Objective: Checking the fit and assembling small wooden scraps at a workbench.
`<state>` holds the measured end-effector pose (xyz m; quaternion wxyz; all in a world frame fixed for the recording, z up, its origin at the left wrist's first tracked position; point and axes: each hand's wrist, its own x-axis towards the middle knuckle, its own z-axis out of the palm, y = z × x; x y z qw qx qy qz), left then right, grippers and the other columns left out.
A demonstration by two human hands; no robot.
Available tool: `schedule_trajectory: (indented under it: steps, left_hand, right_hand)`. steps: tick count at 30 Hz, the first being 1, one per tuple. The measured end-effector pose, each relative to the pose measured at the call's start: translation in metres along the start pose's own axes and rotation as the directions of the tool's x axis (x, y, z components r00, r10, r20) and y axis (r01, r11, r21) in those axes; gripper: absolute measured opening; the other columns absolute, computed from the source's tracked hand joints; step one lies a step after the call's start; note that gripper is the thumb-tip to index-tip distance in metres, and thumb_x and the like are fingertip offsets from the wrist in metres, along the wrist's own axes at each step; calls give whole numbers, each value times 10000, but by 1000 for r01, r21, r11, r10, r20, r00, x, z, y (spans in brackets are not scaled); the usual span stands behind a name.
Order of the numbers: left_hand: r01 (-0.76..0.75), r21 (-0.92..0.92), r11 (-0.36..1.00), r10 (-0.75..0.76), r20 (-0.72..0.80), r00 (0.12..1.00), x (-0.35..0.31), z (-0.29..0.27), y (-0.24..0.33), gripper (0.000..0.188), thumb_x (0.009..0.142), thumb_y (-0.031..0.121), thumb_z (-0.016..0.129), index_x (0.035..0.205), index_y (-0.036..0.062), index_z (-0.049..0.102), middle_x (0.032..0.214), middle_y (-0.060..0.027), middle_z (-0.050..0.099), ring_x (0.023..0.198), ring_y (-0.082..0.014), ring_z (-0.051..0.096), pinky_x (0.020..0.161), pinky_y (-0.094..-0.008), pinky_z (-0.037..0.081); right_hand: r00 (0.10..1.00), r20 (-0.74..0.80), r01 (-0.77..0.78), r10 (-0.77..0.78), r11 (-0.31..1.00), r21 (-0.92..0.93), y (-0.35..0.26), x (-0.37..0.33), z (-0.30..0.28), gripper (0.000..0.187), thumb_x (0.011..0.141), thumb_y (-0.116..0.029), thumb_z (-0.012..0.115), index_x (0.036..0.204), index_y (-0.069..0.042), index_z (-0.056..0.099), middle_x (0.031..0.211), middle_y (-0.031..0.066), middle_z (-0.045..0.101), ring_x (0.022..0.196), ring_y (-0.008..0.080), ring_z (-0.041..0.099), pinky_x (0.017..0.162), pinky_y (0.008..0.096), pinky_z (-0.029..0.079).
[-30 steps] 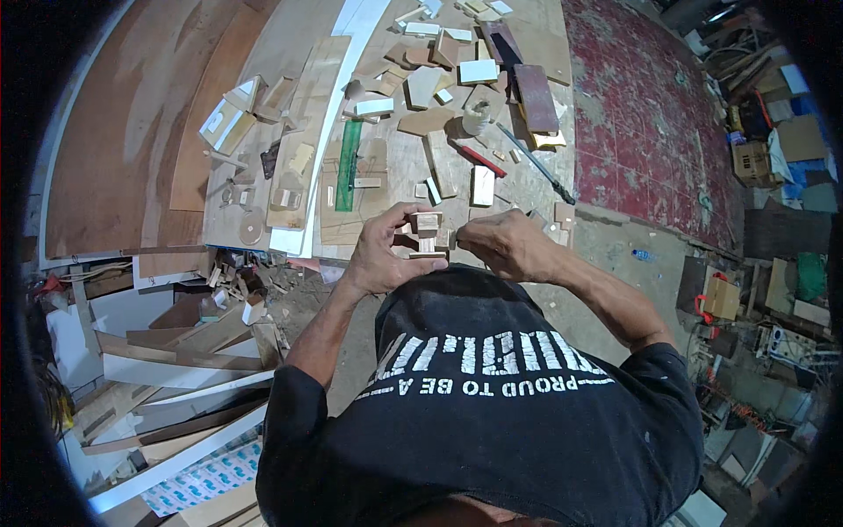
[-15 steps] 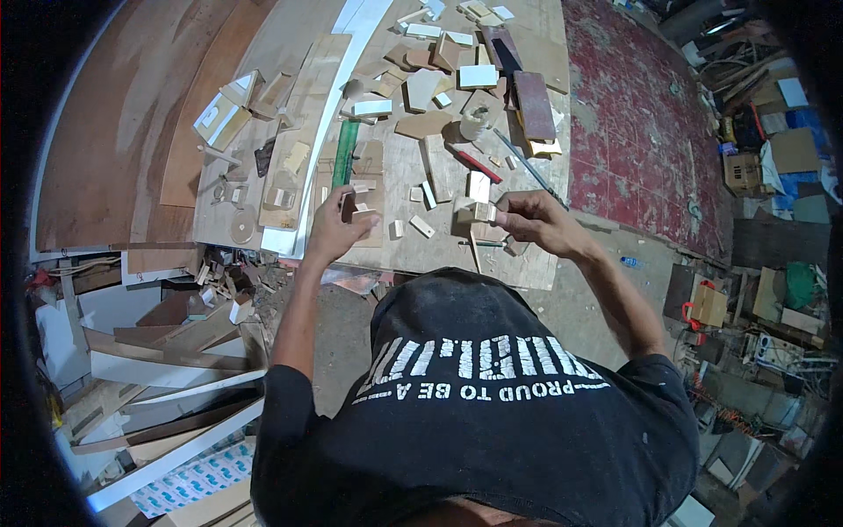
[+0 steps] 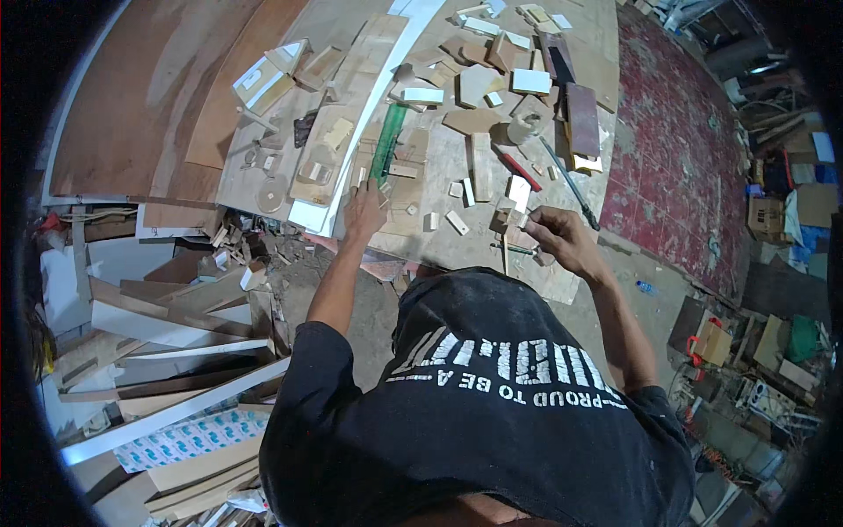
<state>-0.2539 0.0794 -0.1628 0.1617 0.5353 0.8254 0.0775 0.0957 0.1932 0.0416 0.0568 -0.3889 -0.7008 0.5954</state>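
Observation:
My left hand (image 3: 363,212) is at the near end of a green ruler (image 3: 386,145), its fingers stretched out beside or touching it. The ruler lies along a thin wooden board (image 3: 413,198), which also bears a small wood strip (image 3: 404,171). My right hand (image 3: 566,241) pinches a small wooden block (image 3: 507,216) between thumb and fingers, close above the near right part of the table. Just beyond it sits a white-faced block (image 3: 518,191). Small loose blocks, among them one with holes (image 3: 457,222), lie between my hands.
Wood offcuts (image 3: 479,85), a red marker-like tool (image 3: 522,171), a translucent container (image 3: 525,127) and a long blue-grey tool (image 3: 571,184) lie on the plywood table (image 3: 272,140). Scrap boards (image 3: 176,325) are piled at the left. A red tiled surface (image 3: 672,149) lies right of the table.
My left hand has shifted left and turned toward the ruler's near end, away from the wood pieces on the board. My right hand keeps holding the block. The whole view has shifted and tilted.

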Motion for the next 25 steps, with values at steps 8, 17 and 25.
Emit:
schedule_trajectory:
  steps: [8, 17, 25]
  left_hand:
    - [-230, -710, 665, 252, -76, 965, -26, -83, 81, 715, 726, 225, 815, 1332, 35, 486, 1310, -179, 536, 1199, -305, 532, 987, -379, 442]
    - [-504, -727, 467, 564, -195, 803, -63, -163, 183, 305, 713, 78, 817, 981, 7, 692, 947, -114, 716, 864, -186, 696, 763, -285, 541]
    - [-600, -658, 455, 609, -261, 749, -75, -166, 194, 279, 723, 102, 816, 962, 16, 699, 926, -124, 719, 844, -236, 709, 757, -297, 551]
  right_hand:
    - [998, 50, -36, 32, 996, 81, -29, 8, 1, 255, 951, -236, 606, 852, -2, 619, 654, -56, 464, 600, 50, 381, 526, 244, 304]
    - [965, 234, 64, -117, 972, 225, -40, 10, 1, 159, 939, -150, 598, 851, -19, 618, 672, -14, 557, 561, 97, 450, 515, 284, 339]
    - [961, 166, 229, -221, 973, -33, -47, -16, -7, 141, 901, -112, 620, 962, 15, 622, 806, 109, 679, 693, 241, 643, 694, 381, 498]
